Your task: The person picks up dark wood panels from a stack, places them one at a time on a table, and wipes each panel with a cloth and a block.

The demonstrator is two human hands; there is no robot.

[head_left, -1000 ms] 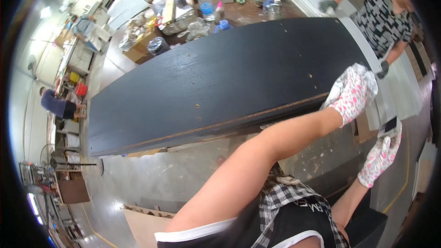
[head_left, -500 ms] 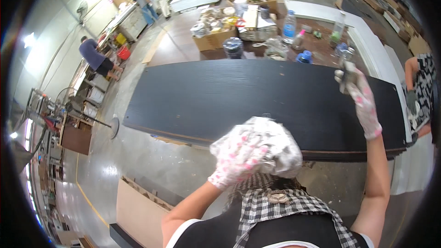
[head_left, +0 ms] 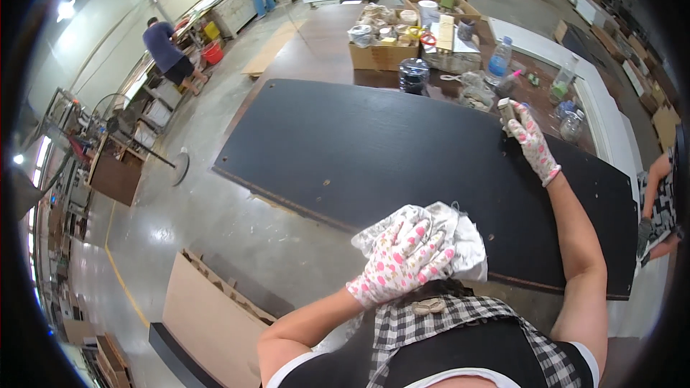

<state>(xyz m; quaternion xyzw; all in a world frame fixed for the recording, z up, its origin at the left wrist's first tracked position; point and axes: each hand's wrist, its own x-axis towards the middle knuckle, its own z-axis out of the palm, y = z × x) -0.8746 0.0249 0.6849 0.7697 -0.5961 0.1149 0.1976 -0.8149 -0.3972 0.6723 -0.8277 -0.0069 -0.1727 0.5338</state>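
Observation:
My left hand [head_left: 399,262], in a white glove with pink spots, presses a crumpled white cloth [head_left: 468,244] close to my chest, at the near edge of a long black panel [head_left: 374,147]. My right hand [head_left: 530,140], gloved alike, reaches over the panel's far right part. Its fingers close round a small pale block [head_left: 506,110] whose exact kind I cannot make out. The block is at the panel's far edge; whether it touches the surface is hidden by the hand. Small light marks dot the black surface.
Behind the panel stand a cardboard box [head_left: 384,56] of cans and wrapped items, a dark lidded jar [head_left: 413,75], a plastic bottle [head_left: 499,61] and a clear bag [head_left: 476,90]. A floor fan [head_left: 180,165] is at left. Another person's gloved hand [head_left: 644,233] is at the right edge.
My right hand has moved left and inward with the block, from raised to lower at the panel's far edge. The left hand keeps the cloth. The whole view has turned, tilting the panel.

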